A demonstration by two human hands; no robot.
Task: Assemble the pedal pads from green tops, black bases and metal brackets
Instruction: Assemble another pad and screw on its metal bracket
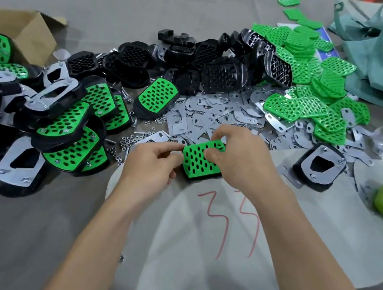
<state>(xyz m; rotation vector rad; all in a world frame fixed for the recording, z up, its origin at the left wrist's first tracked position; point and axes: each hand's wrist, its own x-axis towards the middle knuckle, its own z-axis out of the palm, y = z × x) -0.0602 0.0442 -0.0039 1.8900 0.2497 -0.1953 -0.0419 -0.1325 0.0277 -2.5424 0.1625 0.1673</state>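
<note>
Across the grey cloth-covered table (75, 227): heap of finished green-and-black pedal pads (69, 132) at left, pile of ribbed black plastic bases (220, 75) behind, loose perforated green plastic tops (315, 93) at right, flat stamped metal brackets (214, 118) scattered between. At centre, on pale fabric marked in red, one green-topped pedal pad (197, 163) tilted up. Right hand (240, 159) clamped over its far edge, fingers curled; left hand (153, 164) pinching its left end.
</note>
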